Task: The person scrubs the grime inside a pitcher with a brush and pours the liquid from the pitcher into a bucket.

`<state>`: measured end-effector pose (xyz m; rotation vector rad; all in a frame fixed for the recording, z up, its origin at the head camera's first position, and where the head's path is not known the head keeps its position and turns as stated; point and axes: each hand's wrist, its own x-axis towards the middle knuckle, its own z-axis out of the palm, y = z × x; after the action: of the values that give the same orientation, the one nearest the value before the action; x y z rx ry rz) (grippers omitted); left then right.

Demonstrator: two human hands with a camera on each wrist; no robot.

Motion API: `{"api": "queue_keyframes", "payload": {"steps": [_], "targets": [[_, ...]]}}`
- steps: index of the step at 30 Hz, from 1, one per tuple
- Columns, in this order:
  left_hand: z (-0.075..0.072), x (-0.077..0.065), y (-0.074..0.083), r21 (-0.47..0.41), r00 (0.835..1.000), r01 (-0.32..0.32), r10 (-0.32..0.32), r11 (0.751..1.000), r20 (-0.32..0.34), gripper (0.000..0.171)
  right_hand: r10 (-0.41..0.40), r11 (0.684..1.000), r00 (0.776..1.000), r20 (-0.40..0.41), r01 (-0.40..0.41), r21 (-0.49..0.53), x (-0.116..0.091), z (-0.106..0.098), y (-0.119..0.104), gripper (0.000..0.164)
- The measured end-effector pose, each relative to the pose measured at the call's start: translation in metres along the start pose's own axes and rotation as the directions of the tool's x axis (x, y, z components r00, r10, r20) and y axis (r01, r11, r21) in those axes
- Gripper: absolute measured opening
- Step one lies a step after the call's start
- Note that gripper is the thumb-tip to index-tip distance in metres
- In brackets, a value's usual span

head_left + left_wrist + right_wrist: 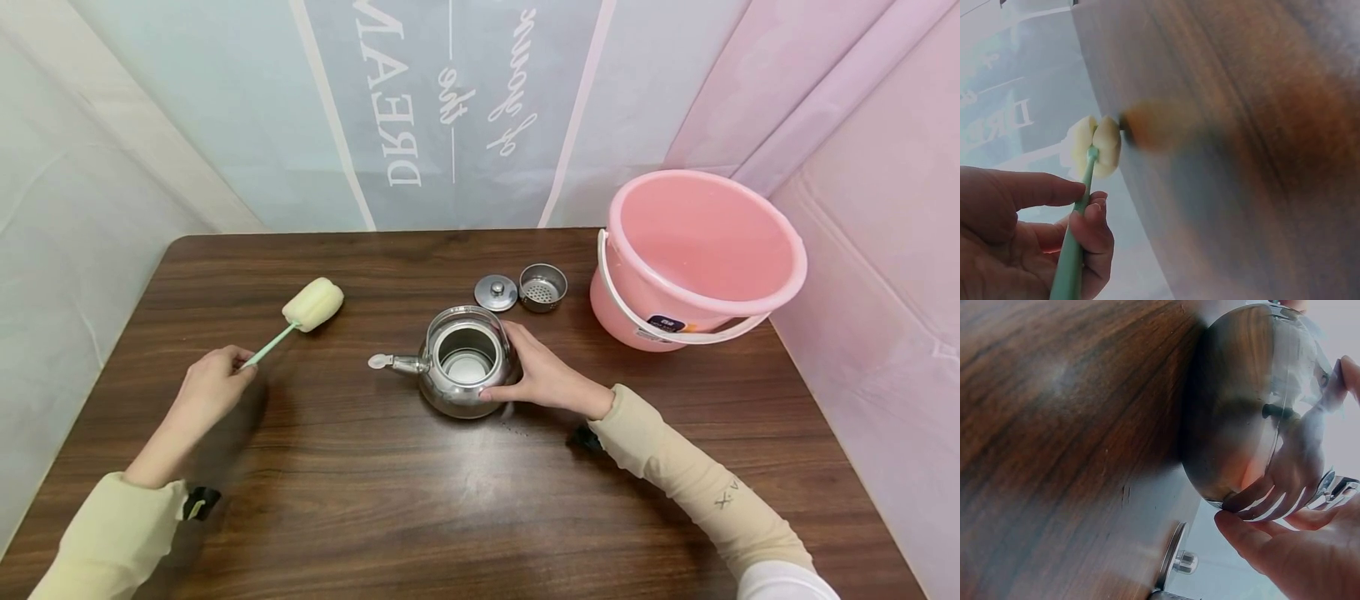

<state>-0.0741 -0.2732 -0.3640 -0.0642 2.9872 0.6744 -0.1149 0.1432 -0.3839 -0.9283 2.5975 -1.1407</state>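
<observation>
My left hand (213, 385) pinches the light green handle of a sponge bottle brush (313, 304) at the table's left side. In the left wrist view, thumb and fingers close round the brush's handle (1071, 256), and its pale yellow sponge head (1105, 147) points away from me. Around the right side of a shiny steel teapot (457, 398) my right hand (543, 372) is spread, thumb in front and fingers behind. The teapot is uncovered, its inside showing, and the capped spout points left. The right wrist view shows the fingers (1244, 540) against the teapot's rounded side.
Behind the teapot lie its steel lid (496, 292) and a perforated strainer (543, 288). A pink bucket (697, 242) with a white handle stands at the back right. A printed curtain (480, 108) hangs behind the dark wooden table (360, 500).
</observation>
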Motion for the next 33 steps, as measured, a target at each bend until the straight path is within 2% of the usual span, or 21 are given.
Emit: {"api": "queue_keyframes", "payload": {"steps": [11,33], "targets": [[-0.012,0.003,0.008,0.001,1.000,0.009,-0.009,1.000,-0.011,0.029,-0.006,1.000,1.000,0.000,0.006,-0.004,0.000,0.000,0.000,0.094],[-0.041,-0.004,0.041,0.004,0.993,-0.073,0.073,0.997,-0.094,0.027,0.001,1.000,1.000,0.004,-0.001,0.003,0.000,0.001,0.003,0.092]]}}
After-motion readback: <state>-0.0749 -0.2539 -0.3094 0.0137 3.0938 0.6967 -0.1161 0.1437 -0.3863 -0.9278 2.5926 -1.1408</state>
